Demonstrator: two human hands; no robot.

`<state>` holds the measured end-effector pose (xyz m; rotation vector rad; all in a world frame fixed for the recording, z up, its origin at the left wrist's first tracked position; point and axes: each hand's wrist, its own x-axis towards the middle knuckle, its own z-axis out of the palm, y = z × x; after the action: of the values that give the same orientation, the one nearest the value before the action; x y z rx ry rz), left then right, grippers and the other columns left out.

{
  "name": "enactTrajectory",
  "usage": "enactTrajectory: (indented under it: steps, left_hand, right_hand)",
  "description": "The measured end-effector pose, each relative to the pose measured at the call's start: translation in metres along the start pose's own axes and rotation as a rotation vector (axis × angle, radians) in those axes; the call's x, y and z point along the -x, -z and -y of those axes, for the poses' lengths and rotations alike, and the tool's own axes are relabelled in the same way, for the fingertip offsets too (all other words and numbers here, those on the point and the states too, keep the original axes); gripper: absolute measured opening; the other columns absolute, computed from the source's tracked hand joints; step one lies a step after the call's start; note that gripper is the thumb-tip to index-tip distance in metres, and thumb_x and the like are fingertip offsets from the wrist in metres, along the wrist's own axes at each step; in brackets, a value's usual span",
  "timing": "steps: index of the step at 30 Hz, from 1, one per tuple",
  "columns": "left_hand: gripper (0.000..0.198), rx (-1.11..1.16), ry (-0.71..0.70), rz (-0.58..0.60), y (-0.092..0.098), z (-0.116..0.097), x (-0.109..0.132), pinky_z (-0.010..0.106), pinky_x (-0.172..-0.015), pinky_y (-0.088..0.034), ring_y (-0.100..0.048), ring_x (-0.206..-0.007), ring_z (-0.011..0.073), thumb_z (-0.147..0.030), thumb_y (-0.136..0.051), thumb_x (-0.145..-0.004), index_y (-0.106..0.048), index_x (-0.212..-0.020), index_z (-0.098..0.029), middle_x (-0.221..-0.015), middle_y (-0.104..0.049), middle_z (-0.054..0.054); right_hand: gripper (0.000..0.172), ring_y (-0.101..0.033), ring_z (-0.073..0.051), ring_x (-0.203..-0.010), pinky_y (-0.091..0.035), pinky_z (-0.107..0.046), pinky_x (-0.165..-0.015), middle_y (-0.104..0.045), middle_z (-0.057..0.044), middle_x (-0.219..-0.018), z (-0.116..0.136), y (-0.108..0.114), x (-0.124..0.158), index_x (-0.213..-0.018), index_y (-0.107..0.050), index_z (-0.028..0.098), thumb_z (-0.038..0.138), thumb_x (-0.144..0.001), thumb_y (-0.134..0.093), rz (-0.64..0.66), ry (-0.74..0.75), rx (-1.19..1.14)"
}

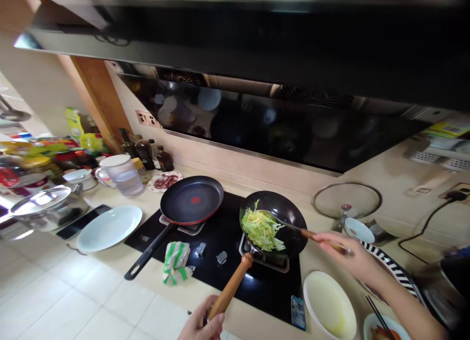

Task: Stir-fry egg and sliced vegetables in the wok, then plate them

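Observation:
A black wok [279,217] sits on the right burner of the black hob [220,242], holding shredded green and yellow vegetables [261,229]. My left hand [201,325] is closed round the end of the wok's long wooden handle [231,287] at the bottom edge of the view. My right hand [343,252] grips the wooden handle of a spatula [293,227], whose dark blade lies in the wok against the vegetables.
An empty black frying pan [191,201] with a red dot rests on the left burner. A folded green and white cloth [175,261] lies at the hob's front. White plates [109,227] [329,304], a glass lid [347,201], a jug [123,176], bottles and a steel pot [47,207] stand around.

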<state>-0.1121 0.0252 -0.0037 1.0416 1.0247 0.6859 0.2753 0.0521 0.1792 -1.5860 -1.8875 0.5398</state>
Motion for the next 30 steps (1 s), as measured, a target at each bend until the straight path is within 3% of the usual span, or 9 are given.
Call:
enactTrajectory:
  steps: [3, 5, 11, 16, 20, 24, 27, 30]
  left_hand:
    - [0.070, 0.007, 0.033, -0.005, 0.000, 0.001, -0.001, 0.024, -0.049, -0.035, -0.053, -0.052, 0.0118, -0.072, -0.063, -0.063, -0.052, -0.103, -0.016, -0.064, -0.054, -0.002]
    - [0.072, 0.012, 0.047, -0.001, -0.001, 0.001, -0.001, 0.024, -0.048, -0.035, -0.053, -0.051, 0.0113, -0.074, -0.063, -0.061, -0.052, -0.103, -0.016, -0.062, -0.053, -0.002]
    - [0.061, 0.011, 0.001, -0.027, -0.002, 0.001, 0.001, 0.023, -0.049, -0.034, -0.054, -0.052, 0.0109, -0.068, -0.063, -0.068, -0.053, -0.100, -0.016, -0.062, -0.053, -0.002]
    - [0.066, 0.007, 0.009, 0.028, 0.002, 0.007, -0.003, 0.023, -0.048, -0.034, -0.052, -0.050, 0.0108, -0.071, -0.061, -0.066, -0.052, -0.101, -0.016, -0.058, -0.051, -0.003]
    - [0.061, 0.009, -0.002, -0.018, 0.002, 0.007, -0.002, 0.023, -0.051, -0.036, -0.053, -0.053, 0.0108, -0.067, -0.062, -0.069, -0.052, -0.103, -0.017, -0.063, -0.054, -0.002]
    - [0.064, -0.023, 0.024, 0.053, 0.004, 0.007, -0.003, 0.022, -0.047, -0.033, -0.052, -0.050, 0.0104, -0.070, -0.061, -0.067, -0.050, -0.100, -0.017, -0.061, -0.052, -0.002]
    - [0.064, -0.033, 0.027, 0.062, 0.007, 0.009, -0.006, 0.023, -0.048, -0.033, -0.053, -0.051, 0.0106, -0.070, -0.061, -0.067, -0.050, -0.100, -0.017, -0.061, -0.053, -0.002]
    - [0.059, -0.045, 0.015, 0.068, 0.008, 0.010, -0.007, 0.023, -0.050, -0.036, -0.053, -0.053, 0.0110, -0.067, -0.061, -0.070, -0.050, -0.099, -0.017, -0.062, -0.054, -0.002]
  right_hand:
    - [0.025, -0.065, -0.020, -0.097, -0.054, -0.027, -0.077, -0.067, -0.004, -0.111, 0.050, 0.013, 0.035, -0.106, -0.069, 0.032, 0.026, -0.087, -0.053, 0.207, 0.218, 0.296]
    - [0.030, -0.066, -0.019, -0.091, -0.054, -0.023, -0.070, -0.067, -0.003, -0.110, 0.065, 0.011, 0.041, -0.107, -0.068, 0.034, 0.020, -0.084, -0.054, 0.264, 0.284, 0.389]
    - [0.029, -0.066, -0.017, -0.083, -0.054, -0.027, -0.071, -0.067, -0.004, -0.101, 0.043, 0.002, 0.013, -0.105, -0.066, 0.027, 0.022, -0.092, -0.041, 0.211, 0.242, 0.446]
    - [0.030, -0.067, -0.020, -0.087, -0.054, -0.024, -0.066, -0.066, -0.004, -0.106, 0.052, 0.016, 0.038, -0.107, -0.067, 0.034, 0.021, -0.084, -0.053, 0.283, 0.260, 0.480]
    - [0.028, -0.067, -0.017, -0.081, -0.054, -0.026, -0.069, -0.067, -0.003, -0.101, 0.041, -0.008, 0.027, -0.102, -0.067, 0.031, 0.020, -0.088, -0.046, 0.201, 0.230, 0.439]
    - [0.027, -0.066, -0.017, -0.089, -0.053, -0.028, -0.079, -0.063, -0.007, -0.111, 0.013, -0.038, -0.006, -0.108, -0.063, 0.026, 0.024, -0.094, -0.040, 0.056, 0.177, 0.396]
    - [0.035, -0.065, -0.017, -0.096, -0.052, -0.028, -0.082, -0.059, -0.008, -0.121, 0.014, -0.041, -0.001, -0.109, -0.063, 0.027, 0.013, -0.089, -0.039, 0.129, 0.217, 0.415]
    - [0.044, -0.063, -0.020, -0.104, -0.052, -0.029, -0.084, -0.057, -0.005, -0.127, 0.037, -0.024, 0.031, -0.109, -0.064, 0.032, 0.007, -0.082, -0.042, 0.250, 0.222, 0.464]
